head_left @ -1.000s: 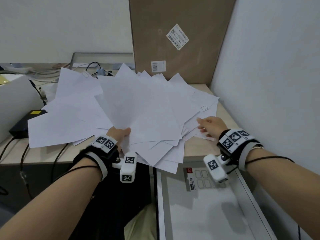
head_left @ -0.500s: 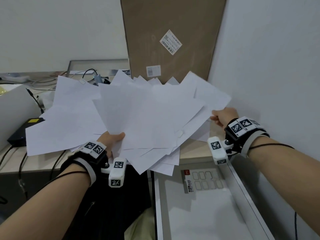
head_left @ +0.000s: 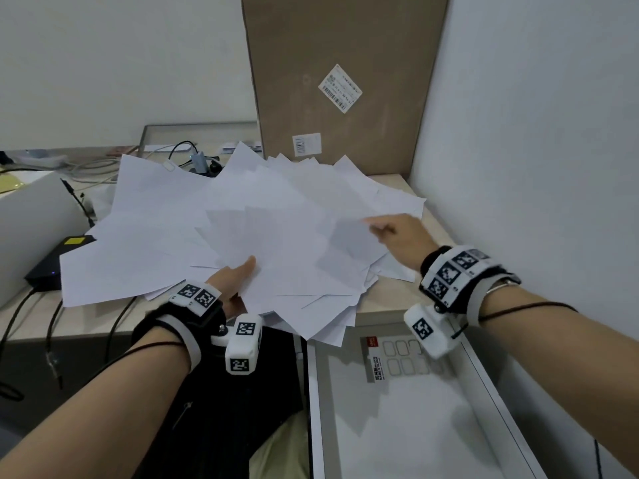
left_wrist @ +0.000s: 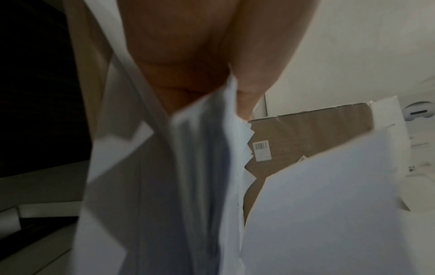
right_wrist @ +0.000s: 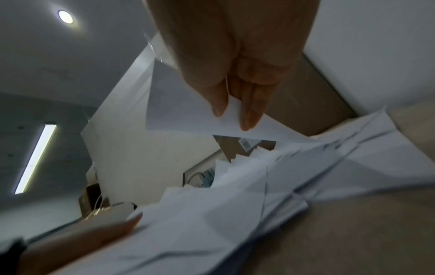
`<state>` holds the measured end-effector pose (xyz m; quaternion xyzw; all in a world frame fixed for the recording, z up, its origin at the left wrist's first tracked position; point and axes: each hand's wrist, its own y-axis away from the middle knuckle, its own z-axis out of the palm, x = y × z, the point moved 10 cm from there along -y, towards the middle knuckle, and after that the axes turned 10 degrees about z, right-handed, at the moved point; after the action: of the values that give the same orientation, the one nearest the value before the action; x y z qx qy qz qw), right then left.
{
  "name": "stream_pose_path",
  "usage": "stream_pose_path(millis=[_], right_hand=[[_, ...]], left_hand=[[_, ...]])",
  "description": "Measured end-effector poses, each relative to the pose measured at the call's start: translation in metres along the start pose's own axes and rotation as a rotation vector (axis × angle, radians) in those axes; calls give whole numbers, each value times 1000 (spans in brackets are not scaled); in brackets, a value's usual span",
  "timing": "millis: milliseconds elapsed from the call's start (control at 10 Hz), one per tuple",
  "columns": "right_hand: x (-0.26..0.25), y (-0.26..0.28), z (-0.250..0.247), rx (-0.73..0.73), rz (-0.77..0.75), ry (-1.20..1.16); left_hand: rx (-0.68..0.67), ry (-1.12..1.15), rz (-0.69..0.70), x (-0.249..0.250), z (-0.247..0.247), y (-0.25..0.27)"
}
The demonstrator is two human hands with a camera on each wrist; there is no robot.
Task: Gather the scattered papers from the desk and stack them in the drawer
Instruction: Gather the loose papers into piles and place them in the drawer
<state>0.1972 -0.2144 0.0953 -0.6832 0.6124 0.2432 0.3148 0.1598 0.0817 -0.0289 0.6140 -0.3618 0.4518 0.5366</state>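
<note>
A: From the head view, what did the left hand [head_left: 231, 281] have?
B: It gripped the fanned papers [head_left: 276, 236] at their near edge, thumb on top, likely to keep them together. The open drawer [head_left: 484, 368] lay just under the right hand [head_left: 401, 240].

A: And the left wrist view?
B: Thumb and palm clamped the sheaf's edge.

A: Right wrist?
B: Fingers [right_wrist: 247, 111] pinched one sheet's corner, probably to add it.

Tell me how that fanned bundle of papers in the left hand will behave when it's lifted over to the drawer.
Likely floppy: the papers are thin, loose sheets, and the left hand grips only their near edge. Probably slippery: they lie fanned and unaligned, so some may slide out. Light enough for one hand, though the right hand could usefully steady them.
</note>
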Motion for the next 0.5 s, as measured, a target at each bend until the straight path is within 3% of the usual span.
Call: stream_pose_path(millis=[200, 400, 500], right_hand=[[30, 22, 73, -376, 94, 323], [47, 22, 66, -393, 223, 97], [54, 19, 60, -362, 259, 44]], left_hand=[[-84, -35, -50, -4, 9, -3], [-99, -15, -120, -18, 13, 2], [7, -102, -7, -5, 8, 0]])
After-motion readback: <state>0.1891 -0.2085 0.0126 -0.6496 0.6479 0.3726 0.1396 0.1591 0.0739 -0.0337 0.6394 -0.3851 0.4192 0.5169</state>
